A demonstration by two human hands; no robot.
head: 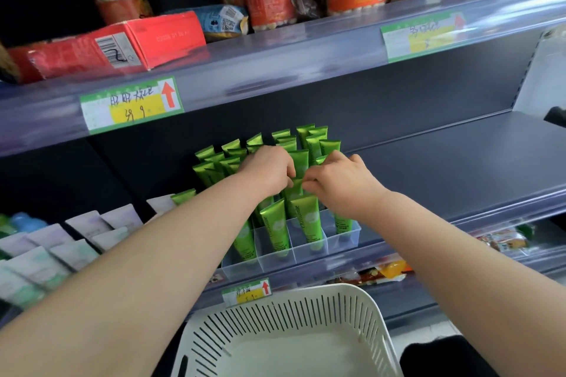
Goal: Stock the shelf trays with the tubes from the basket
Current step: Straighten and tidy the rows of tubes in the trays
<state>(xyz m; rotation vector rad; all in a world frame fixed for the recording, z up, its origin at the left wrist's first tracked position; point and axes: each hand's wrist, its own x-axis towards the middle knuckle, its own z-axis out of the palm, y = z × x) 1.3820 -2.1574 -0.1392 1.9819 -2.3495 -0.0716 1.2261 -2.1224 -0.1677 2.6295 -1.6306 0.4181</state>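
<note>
White basket (306, 324) below clear tray (309, 249) shows bare floor. Tray nearly full of green tubes (275, 225). Left hand (269, 168), right hand (340, 180) both pinch one tube mid-tray. Looks like last placement.

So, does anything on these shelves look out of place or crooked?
One thing: a red carton on the upper shelf lies flat and skewed, its barcode end facing out. The green tubes stand upright in the clear tray, where both hands work. The white basket looks empty.
</note>
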